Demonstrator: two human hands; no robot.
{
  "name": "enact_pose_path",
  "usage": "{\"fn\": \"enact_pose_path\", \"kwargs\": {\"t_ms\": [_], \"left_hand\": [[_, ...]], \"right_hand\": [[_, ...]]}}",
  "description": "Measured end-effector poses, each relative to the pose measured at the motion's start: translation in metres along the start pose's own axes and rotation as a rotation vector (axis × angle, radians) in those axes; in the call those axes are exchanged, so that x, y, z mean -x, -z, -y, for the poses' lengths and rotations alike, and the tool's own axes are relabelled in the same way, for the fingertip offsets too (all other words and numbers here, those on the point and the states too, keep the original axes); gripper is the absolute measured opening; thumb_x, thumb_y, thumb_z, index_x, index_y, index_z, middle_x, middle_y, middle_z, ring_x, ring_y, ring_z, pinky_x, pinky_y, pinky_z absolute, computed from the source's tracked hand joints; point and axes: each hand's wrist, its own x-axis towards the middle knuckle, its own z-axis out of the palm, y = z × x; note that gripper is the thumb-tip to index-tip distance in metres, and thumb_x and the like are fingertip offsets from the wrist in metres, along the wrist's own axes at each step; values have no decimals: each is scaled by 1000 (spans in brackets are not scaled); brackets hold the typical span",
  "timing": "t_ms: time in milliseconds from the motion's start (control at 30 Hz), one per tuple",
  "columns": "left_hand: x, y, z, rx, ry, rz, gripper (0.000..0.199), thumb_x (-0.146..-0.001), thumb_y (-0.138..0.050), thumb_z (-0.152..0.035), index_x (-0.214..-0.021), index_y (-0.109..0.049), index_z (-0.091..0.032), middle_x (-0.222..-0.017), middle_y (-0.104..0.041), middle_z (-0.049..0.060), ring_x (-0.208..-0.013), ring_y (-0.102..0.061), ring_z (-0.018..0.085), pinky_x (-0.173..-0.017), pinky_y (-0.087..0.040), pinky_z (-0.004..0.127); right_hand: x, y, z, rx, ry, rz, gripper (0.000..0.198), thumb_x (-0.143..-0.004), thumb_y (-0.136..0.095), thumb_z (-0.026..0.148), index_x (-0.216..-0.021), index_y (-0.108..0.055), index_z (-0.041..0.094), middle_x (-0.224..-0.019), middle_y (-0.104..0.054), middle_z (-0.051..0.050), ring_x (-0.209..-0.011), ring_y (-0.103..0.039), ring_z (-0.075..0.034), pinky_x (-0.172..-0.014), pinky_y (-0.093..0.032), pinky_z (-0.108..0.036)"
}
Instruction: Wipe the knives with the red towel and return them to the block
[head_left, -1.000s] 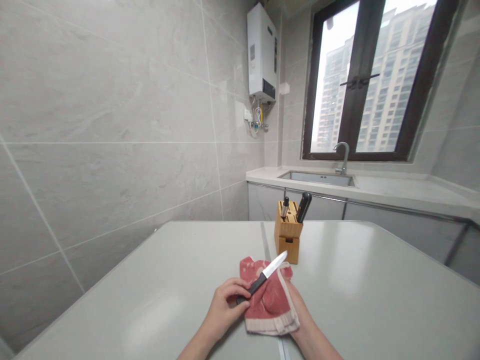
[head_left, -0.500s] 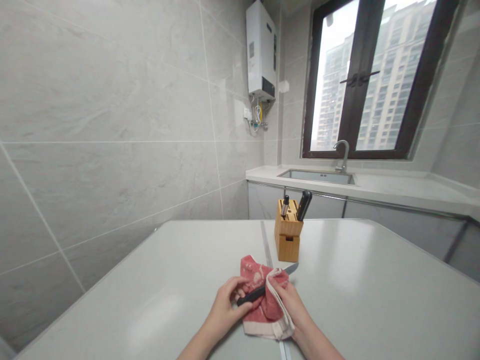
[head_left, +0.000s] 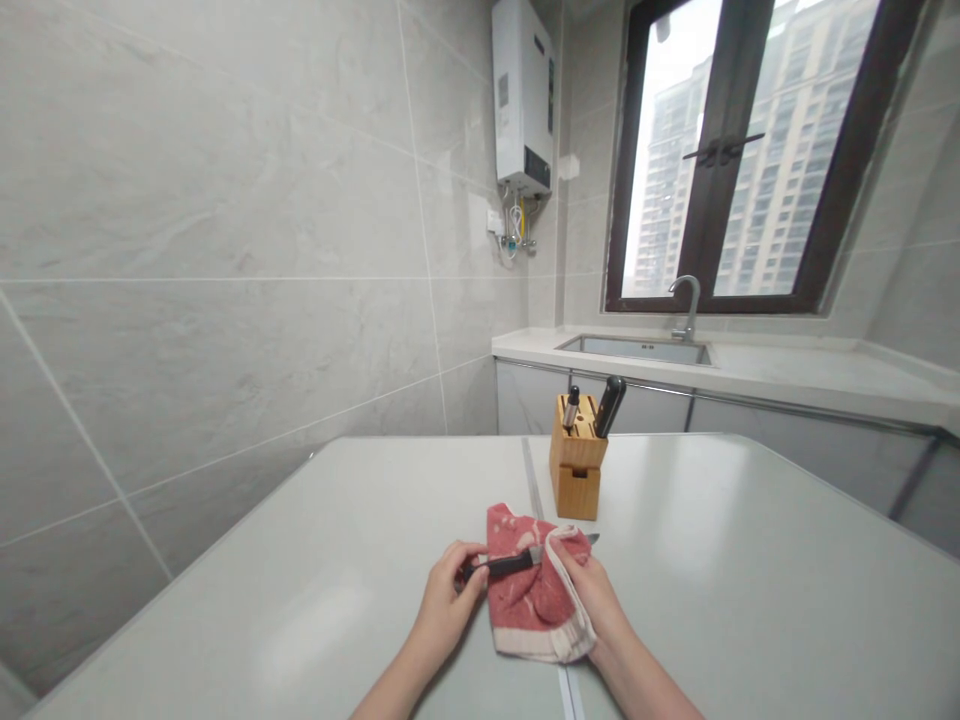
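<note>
My left hand (head_left: 452, 588) grips the end of a black handle on a knife (head_left: 511, 564). The blade points right and passes into a fold of a red cloth with a white border (head_left: 525, 610); only the tip shows beyond the fold. My right hand (head_left: 596, 595) is closed on the cloth, pinching its folded edge around the blade. Just past the cloth stands a wooden knife block (head_left: 577, 490), with a black-handled knife (head_left: 610, 405) and a second, thinner handle (head_left: 571, 408) sticking up from its top.
All this is over a pale table (head_left: 360, 520) with a metal seam (head_left: 532, 480) down its middle. Behind it runs a white counter (head_left: 795, 370) with a sink (head_left: 637, 348) and tap (head_left: 688, 300). A tiled wall (head_left: 225, 300) borders the left side.
My left hand has drawn slightly left with the handle, and more of the handle and blade base shows left of the fold. Less blade tip sticks out at the right.
</note>
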Motion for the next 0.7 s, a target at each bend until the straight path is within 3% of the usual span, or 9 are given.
{"fn": "enact_pose_path", "kwargs": {"t_ms": [400,700], "left_hand": [[-3,9,10,121,132,-372,27,-78,-56,-39,-94,-59,-18,-91,-61,6,-82,-56,20,-71,-43,28],[-5,17,30,310,302,-557,39,-74,-57,-51,-95,-56,-17,-76,-56,0,-61,-53,14,-60,-43,26]], "right_hand": [[0,3,5,-32,-5,-73,32,-63,-72,33,-86,-63,12,-71,-72,-7,-66,-68,-24,-67,-52,-37],[0,7,3,-33,11,-109,37,-61,-73,35,-88,-62,11,-74,-72,-8,-70,-68,-26,-67,-53,-36]]}}
